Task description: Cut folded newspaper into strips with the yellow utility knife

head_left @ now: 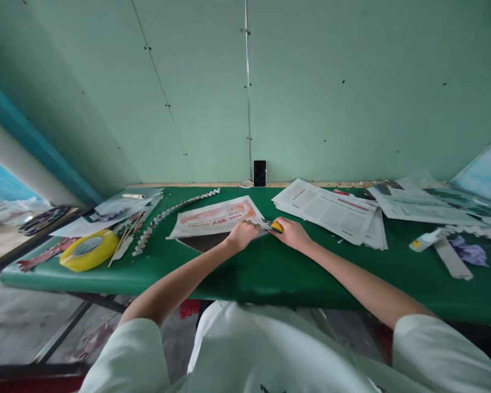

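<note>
Both of my hands meet at the near edge of the printed sheet (217,217) lying flat on the green table (270,273). My left hand (242,234) presses down on the sheet's right corner, fingers curled and close together, pinning the paper so it cannot slide. My right hand (291,233) is closed around a yellow-handled cutter (275,226), its tip against that same corner. Off to the left sits a yellow tape roll (89,250) beside a folded paper chain (169,214). Farther right lie spread newspapers (331,210), and a phone (259,173) leans on the wall.
</note>
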Demonstrator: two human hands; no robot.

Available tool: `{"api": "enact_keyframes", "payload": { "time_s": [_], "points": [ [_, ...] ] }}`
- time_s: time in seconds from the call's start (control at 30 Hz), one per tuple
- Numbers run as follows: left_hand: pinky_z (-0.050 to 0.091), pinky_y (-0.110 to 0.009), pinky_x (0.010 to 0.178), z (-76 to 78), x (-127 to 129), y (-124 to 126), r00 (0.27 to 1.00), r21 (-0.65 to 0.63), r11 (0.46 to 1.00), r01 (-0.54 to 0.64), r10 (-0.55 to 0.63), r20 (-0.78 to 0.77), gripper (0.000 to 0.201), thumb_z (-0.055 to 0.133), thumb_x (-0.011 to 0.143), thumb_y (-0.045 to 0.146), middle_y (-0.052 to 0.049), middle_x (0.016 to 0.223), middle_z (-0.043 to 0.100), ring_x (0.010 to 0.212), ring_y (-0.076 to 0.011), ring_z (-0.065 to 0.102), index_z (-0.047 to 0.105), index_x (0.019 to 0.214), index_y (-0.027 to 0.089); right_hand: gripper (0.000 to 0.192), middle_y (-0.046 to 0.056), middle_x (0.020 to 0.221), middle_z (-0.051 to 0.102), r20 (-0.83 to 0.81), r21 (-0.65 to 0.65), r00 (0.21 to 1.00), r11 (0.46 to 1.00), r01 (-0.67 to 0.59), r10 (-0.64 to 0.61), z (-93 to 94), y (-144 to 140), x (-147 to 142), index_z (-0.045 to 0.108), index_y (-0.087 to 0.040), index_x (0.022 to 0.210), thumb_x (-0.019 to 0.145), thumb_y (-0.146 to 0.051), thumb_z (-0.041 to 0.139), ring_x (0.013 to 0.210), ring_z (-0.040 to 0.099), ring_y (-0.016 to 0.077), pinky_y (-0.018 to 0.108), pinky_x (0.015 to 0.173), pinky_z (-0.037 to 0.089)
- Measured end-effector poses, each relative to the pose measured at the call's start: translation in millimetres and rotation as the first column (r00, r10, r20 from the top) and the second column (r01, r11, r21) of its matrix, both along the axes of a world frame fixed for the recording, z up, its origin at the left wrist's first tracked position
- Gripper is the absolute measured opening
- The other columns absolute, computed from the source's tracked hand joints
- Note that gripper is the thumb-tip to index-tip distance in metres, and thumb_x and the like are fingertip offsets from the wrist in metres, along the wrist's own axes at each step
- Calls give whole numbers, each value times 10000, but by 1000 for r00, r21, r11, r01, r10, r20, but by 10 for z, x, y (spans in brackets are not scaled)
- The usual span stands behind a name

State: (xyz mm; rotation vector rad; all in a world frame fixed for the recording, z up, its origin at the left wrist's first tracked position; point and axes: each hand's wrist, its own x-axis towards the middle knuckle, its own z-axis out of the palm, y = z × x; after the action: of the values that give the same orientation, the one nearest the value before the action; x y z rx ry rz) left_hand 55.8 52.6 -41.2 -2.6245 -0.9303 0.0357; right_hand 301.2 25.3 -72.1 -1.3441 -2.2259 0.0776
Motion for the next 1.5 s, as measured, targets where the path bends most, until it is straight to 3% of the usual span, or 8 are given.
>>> {"api": "enact_keyframes", "payload": {
  "time_s": [0.23,0.47,0.63,0.8,0.97,1.23,1.5],
  "points": [
    [601,-378,873,37,86,-60,1000,-18,1000,-13,13,-2,231,577,1019,-5,-190,1023,817,1011,-323,802,750,1146,81,188,73,1087,819,19,-35,998,997,63,-62,-60,3,-65,645,-272,1076,1029,-440,717,906,791,284,305,658,482],
    [610,-367,864,40,91,-104,999,31,999,14,-13,-35,286,559,987,-31,-180,1073,817,1031,-308,795,752,1158,94,128,107,1004,825,186,25,976,993,114,-116,-117,-21,-49,657,-226,1081,1091,-351,631,853,795,278,293,618,421],
    [605,-373,957,93,64,-202,1000,-13,1000,-23,23,-9,320,560,992,-8,-174,1152,809,1119,-303,777,747,1227,100,76,118,1009,814,259,62,959,993,98,-111,-132,-30,-35,657,-185,1095,1076,-259,658,858,791,270,292,604,392],
    [627,-356,911,141,41,-280,992,-67,990,-121,122,13,338,538,1001,-27,-171,1103,820,1078,-300,798,747,1240,89,83,119,1039,812,278,76,957,995,67,-86,-118,-43,-59,649,-181,1101,1055,-236,691,894,792,273,294,611,402],
    [637,-351,884,169,50,-308,990,-59,988,-142,143,17,347,573,961,-52,-175,1083,823,1065,-307,808,751,1228,81,121,118,974,796,286,73,949,991,116,-132,-117,-66,-110,634,-187,1062,1084,-301,668,855,782,274,297,588,390],
    [624,-373,903,89,-10,-380,987,-37,991,-130,133,94,265,599,990,-2,-175,1097,814,1089,-323,785,760,1174,98,24,126,1004,785,291,53,949,992,114,-125,-92,-109,-138,605,-200,1061,1078,-201,623,929,772,275,289,627,436],
    [605,-399,912,8,-12,-348,984,44,995,-87,79,161,296,532,997,-11,-194,1064,787,1076,-327,759,742,1183,84,89,125,1000,793,269,-23,938,972,235,-220,-14,-172,-222,616,-193,1080,1079,-268,664,873,785,268,290,628,447]
  ]
}}
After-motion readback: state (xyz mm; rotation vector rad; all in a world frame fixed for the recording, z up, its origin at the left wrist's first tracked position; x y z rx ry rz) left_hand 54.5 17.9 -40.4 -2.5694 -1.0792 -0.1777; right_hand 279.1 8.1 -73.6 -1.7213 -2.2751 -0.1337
